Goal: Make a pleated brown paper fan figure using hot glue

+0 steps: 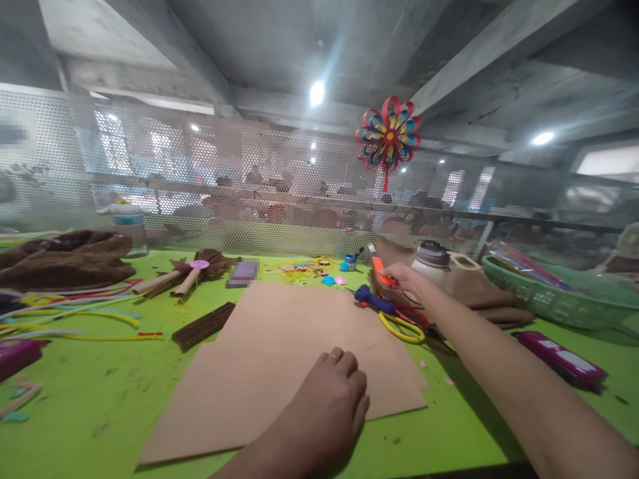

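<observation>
My left hand (339, 392) rests on a large brown paper sheet (279, 346), its fingers curled in and nothing visible in them. One finger wears a ring. Farther away, my right hand (405, 279) is closed around an orange utility knife (380, 267), tilted up with its pale tip toward the back. Just below that hand lie a blue glue gun (372, 301) and scissors with yellow handles (403, 329), beside the sheet's right edge. Another tool with red handles (413, 315) is partly hidden there.
Left are brown corrugated paper (202, 326), yellow and coloured strips (90, 332) and a brown cloth (64, 258). Paper scraps (304, 267) and a small blue jar (350, 263) lie behind. Right stand a bottle (432, 259), green basket (559, 293) and purple stapler-like object (562, 359).
</observation>
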The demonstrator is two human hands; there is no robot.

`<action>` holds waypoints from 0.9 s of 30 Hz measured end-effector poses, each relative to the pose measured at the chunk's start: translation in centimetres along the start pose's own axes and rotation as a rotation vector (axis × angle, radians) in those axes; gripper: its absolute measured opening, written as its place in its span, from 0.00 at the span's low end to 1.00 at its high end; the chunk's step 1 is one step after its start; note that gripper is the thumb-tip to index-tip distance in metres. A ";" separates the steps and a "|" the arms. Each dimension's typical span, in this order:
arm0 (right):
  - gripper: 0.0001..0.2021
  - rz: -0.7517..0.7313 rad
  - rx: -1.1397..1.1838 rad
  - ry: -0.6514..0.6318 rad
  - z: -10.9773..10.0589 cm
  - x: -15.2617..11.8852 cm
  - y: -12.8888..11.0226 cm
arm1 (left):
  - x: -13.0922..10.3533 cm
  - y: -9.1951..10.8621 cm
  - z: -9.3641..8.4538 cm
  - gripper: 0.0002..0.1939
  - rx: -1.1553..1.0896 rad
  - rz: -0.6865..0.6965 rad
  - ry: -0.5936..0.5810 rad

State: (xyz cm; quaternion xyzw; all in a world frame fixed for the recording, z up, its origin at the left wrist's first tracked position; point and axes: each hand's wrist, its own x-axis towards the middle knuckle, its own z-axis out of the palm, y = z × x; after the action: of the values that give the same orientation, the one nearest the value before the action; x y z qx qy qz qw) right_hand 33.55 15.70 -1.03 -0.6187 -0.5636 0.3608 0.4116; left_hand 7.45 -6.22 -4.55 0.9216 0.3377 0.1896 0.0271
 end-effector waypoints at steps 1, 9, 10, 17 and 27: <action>0.14 0.003 0.033 -0.013 -0.5 -0.4 0.0 | 0.0 0.0 -0.1 0.13 0.000 -0.005 0.006; 0.10 -0.063 0.275 -0.136 -3.8 -8.3 0.2 | 0.0 0.0 -0.2 0.14 0.014 0.027 0.015; 0.11 -0.071 0.307 -0.170 -3.8 -9.8 0.1 | 0.1 -0.1 -0.2 0.15 0.016 0.038 0.017; 0.17 -0.128 0.417 -0.332 -2.6 -19.6 -0.1 | 0.4 -0.7 0.6 0.14 0.050 0.066 0.080; 0.18 -0.090 0.377 -0.223 -2.1 -24.7 2.7 | 0.6 -0.9 1.0 0.13 0.116 0.057 0.044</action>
State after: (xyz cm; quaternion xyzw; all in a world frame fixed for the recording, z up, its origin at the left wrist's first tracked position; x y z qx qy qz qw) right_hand 34.01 -9.12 -3.07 -0.4612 -0.5554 0.5072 0.4707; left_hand 7.66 -5.04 -5.41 0.9265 0.3223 0.1905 -0.0390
